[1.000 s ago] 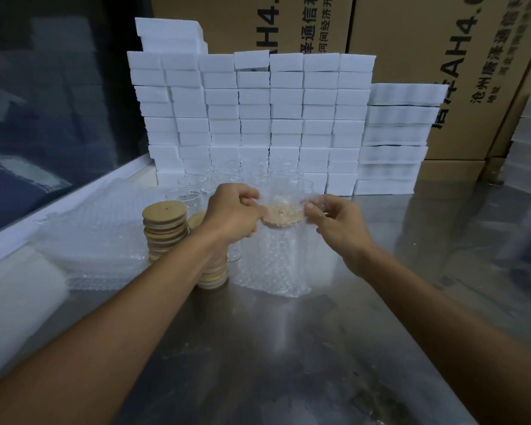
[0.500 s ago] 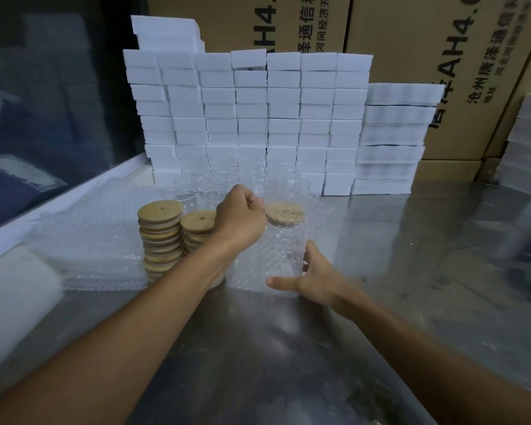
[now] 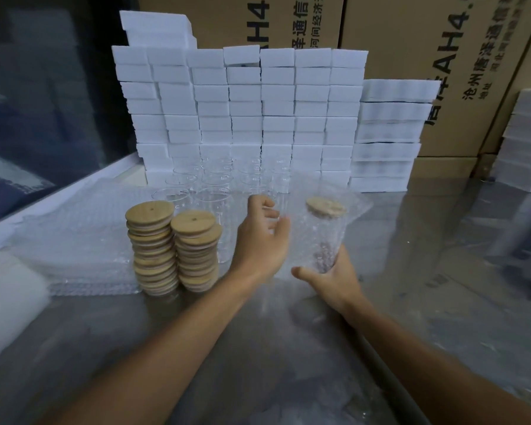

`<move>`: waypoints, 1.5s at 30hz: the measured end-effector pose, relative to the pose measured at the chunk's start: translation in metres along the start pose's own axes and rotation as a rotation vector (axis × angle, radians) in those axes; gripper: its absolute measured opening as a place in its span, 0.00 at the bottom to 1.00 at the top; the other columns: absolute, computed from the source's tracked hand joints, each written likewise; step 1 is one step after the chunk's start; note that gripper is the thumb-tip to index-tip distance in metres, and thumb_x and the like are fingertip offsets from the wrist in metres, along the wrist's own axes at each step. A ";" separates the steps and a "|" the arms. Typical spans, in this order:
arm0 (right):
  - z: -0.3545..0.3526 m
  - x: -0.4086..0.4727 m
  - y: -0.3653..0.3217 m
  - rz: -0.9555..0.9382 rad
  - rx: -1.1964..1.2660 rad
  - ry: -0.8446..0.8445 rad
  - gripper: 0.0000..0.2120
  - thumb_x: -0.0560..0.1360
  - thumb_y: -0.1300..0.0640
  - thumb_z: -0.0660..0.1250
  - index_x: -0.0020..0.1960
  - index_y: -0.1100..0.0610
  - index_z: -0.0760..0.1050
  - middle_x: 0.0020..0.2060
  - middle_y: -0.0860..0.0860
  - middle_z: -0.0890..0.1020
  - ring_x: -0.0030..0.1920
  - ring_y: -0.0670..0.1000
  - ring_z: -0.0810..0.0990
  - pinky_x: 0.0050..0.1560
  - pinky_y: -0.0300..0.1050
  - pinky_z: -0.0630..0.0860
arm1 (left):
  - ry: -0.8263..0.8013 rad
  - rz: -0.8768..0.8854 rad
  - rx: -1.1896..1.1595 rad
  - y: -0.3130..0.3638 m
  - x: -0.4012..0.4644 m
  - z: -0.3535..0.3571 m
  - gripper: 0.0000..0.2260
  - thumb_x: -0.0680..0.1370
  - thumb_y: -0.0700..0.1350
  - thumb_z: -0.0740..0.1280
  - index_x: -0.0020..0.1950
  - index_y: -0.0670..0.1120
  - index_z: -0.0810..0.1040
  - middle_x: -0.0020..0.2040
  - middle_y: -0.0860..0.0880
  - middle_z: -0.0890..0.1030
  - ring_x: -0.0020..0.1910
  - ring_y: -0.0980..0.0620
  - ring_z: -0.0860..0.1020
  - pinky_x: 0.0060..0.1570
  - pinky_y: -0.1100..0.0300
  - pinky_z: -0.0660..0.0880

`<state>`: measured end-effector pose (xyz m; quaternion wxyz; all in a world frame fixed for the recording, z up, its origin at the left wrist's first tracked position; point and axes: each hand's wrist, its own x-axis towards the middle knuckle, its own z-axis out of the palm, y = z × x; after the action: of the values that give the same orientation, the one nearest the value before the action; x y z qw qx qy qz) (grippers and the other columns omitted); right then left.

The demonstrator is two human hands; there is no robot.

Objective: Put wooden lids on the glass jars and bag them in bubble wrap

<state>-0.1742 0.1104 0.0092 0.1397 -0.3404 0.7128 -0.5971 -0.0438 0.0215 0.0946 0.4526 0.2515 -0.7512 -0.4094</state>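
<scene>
right hand (image 3: 331, 279): cups the base of the bagged jar from below, fingers curled round its lower part, thumb sticking out left. Jar is lifted, tilted with its top leaning left and away.
left hand (image 3: 262, 240): fingers loose and spread, holding nothing. Fingertips sit just beside the bag's left edge; contact with the film can't be confirmed.
bagged jar (image 3: 322, 237): glass jar inside a bubble wrap bag, wooden lid (image 3: 325, 206) on top, visible through the film. Bag mouth stands open above the lid.
lid stacks (image 3: 174, 248): two tall columns of wooden lids side by side on the table, left of the left hand. Each top lid shows a small centre hole.
empty jars (image 3: 215, 185): cluster of clear unlidded glass jars behind the lid stacks, in front of the foam wall.
bubble wrap pile (image 3: 74, 240): flat stack of bags at the left, touching the lid stacks.
table (image 3: 442, 271): bare stainless steel, reflective.
foam blocks (image 3: 242, 108): white blocks stacked in rows at the back; more at far right.
cardboard cartons (image 3: 411, 35): behind the foam, printed with black lettering.
left edge: dark window above a white ledge.
</scene>
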 end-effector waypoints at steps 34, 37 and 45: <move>0.021 0.277 0.056 -0.013 -0.362 0.292 0.39 0.66 0.42 0.80 0.66 0.61 0.68 0.61 0.58 0.74 0.61 0.60 0.76 0.53 0.49 0.71 | -0.206 0.370 0.770 -0.098 -0.021 0.045 0.15 0.59 0.57 0.60 0.36 0.54 0.83 0.41 0.55 0.83 0.38 0.55 0.83 0.43 0.60 0.66; 0.024 0.287 0.056 0.002 -0.389 0.279 0.44 0.68 0.41 0.79 0.73 0.60 0.64 0.66 0.59 0.72 0.65 0.61 0.73 0.61 0.51 0.71 | -0.163 0.398 0.816 -0.100 -0.019 0.048 0.13 0.60 0.55 0.59 0.34 0.54 0.82 0.39 0.56 0.82 0.35 0.55 0.82 0.40 0.60 0.64; 0.024 0.297 0.056 0.081 -0.508 0.235 0.42 0.71 0.34 0.73 0.73 0.59 0.64 0.68 0.58 0.74 0.68 0.61 0.73 0.68 0.59 0.71 | -0.070 0.427 0.861 -0.100 -0.022 0.050 0.07 0.60 0.51 0.61 0.30 0.53 0.78 0.35 0.58 0.79 0.30 0.54 0.79 0.38 0.61 0.64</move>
<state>-0.3941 -0.0980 0.0113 -0.0100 -0.2639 0.8641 -0.4284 -0.0775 0.0037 -0.0124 0.3560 0.2422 -0.9020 0.0326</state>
